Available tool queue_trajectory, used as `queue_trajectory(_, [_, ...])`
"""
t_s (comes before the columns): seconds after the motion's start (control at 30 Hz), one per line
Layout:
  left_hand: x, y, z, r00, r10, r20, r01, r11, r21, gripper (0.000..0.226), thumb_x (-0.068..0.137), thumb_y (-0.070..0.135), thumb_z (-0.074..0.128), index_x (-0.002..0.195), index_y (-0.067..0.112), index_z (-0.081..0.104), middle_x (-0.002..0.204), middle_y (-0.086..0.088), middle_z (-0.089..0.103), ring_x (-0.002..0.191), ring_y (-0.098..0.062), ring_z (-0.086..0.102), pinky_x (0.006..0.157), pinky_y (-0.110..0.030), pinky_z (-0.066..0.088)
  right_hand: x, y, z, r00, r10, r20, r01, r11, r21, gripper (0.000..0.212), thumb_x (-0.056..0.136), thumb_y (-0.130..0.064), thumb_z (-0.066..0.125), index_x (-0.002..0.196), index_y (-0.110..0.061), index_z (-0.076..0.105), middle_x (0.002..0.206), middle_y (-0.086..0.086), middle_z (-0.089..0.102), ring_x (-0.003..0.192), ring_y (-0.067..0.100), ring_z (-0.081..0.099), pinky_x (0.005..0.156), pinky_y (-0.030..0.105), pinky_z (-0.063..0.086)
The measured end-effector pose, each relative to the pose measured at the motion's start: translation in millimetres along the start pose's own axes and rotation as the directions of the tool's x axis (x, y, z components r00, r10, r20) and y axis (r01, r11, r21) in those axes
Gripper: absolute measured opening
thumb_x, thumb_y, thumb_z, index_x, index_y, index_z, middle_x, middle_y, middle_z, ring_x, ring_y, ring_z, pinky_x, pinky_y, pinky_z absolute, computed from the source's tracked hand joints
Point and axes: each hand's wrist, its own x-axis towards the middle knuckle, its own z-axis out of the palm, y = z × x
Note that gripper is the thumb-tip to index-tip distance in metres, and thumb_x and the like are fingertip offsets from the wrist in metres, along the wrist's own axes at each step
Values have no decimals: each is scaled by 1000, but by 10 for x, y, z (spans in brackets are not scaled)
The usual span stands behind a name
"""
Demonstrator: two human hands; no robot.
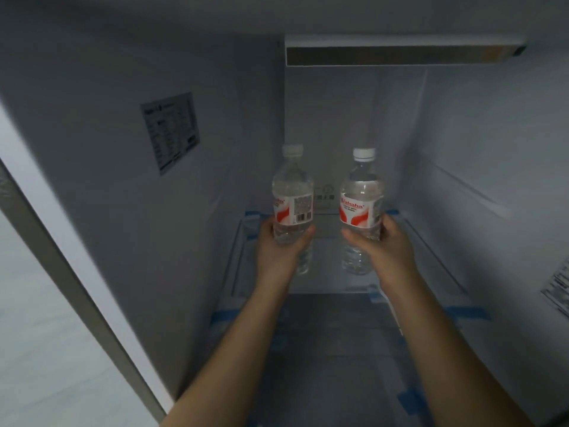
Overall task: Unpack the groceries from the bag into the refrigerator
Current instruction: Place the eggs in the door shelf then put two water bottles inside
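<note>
I see the open refrigerator, its glass shelf bare at the back; my left hand grips one upright water bottle, my right hand grasps the second bottle, apart so neither knocks the other when set down

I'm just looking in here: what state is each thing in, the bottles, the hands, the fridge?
left water bottle: upright, cap on, full, held in the left hand
right water bottle: upright, cap on, full, held in the right hand
glass shelf: bare, blue tape at its corners
refrigerator: open, dim inside
sticker on the left wall: stuck flat, print too blurred to read
</note>
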Motion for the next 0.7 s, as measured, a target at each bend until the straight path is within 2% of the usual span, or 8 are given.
queue_trajectory(0.1, [66, -55, 33, 1000, 8, -4, -8, 1000, 14, 65, 66, 40, 87, 122, 24, 57, 114, 7, 70, 101, -11, 68, 91, -43, 56, 122, 85, -19, 1000, 5, 10, -6, 1000, 11, 46, 69, -22, 85, 111, -25, 67, 98, -10, 74, 89, 6, 70, 76, 26, 52])
queue_trajectory(0.23, [153, -39, 147, 999, 40, 9, -41, 999, 34, 58, 71, 22, 87, 119, 25, 53, 113, 5, 69, 100, -11, 67, 89, -39, 57, 249, 217, -12, 1000, 13, -12, -13, 999, 36, 45, 70, -18, 84, 109, -27, 65, 100, -9, 73, 91, 8, 70, 80, 30, 52])
queue_trajectory(0.43, [305, -104, 255, 997, 47, 53, -53, 992, 115, 67, 69, 24, 88, 125, 16, 53, 117, 1, 68, 103, -14, 66, 85, -28, 54, 411, 294, -47, 999, 27, -28, -26, 999, 31, 50, 71, -21, 83, 115, -28, 62, 105, -12, 71, 95, 6, 67, 76, 24, 49])
queue_trajectory(0.6, [443, -213, 320, 997, 61, 47, -67, 990, 123, 62, 69, 20, 87, 120, 16, 54, 111, 2, 68, 101, -15, 67, 83, -33, 56, 570, 320, -146, 999, 30, 16, -29, 998, -62, 56, 73, -24, 82, 123, -23, 58, 107, -12, 69, 95, 4, 64, 75, 23, 46])
queue_trajectory(0.7, [557, -232, 381, 994, 89, 61, -99, 978, 181, 56, 70, 17, 87, 114, 22, 52, 114, 2, 66, 103, -16, 66, 87, -37, 56, 632, 313, -163, 998, 38, 45, -34, 996, -88, 53, 76, -21, 79, 122, -24, 54, 102, -19, 64, 91, -4, 59, 71, 17, 41])
